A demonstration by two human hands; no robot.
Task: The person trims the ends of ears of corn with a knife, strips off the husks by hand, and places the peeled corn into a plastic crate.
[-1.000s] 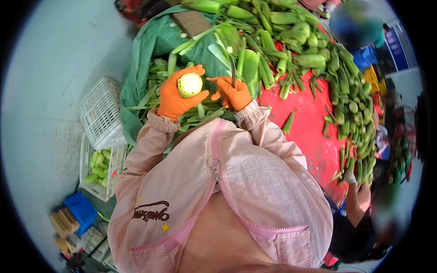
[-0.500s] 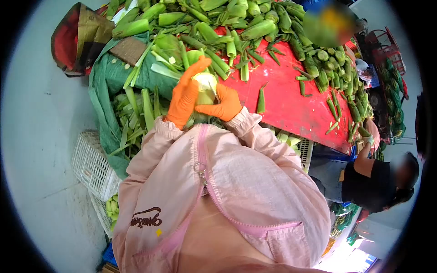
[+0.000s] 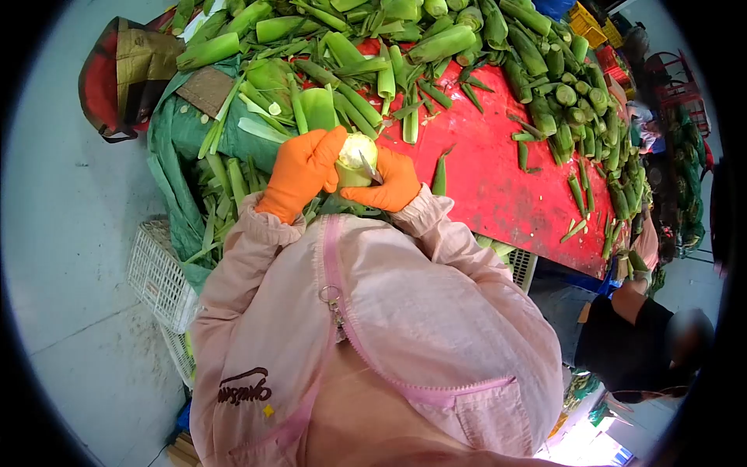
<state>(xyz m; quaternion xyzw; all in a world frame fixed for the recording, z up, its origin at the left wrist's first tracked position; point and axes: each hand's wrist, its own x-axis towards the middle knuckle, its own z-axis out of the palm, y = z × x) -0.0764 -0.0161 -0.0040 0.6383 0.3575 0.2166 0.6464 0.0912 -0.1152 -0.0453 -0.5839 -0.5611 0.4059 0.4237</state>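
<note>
Corn ear (image 3: 356, 173) between my hands | right hand (image 3: 395, 180): closed round knife (image 3: 366, 164) | left hand (image 3: 302, 171): curled against ear, grip unclear | green sheet (image 3: 165, 183): cradling leaves (image 3: 236, 180) | white crate (image 3: 161, 274): contents hidden

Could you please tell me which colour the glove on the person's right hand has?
The right glove is orange; it shows best in the head view.

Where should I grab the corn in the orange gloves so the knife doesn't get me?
Probably around the green side of the corn, below the pale cut end, coming from the left, near the left hand. Its rounded side should suit wrapped fingers, and the knife lies toward the right of the cut end, in the right hand.
</note>
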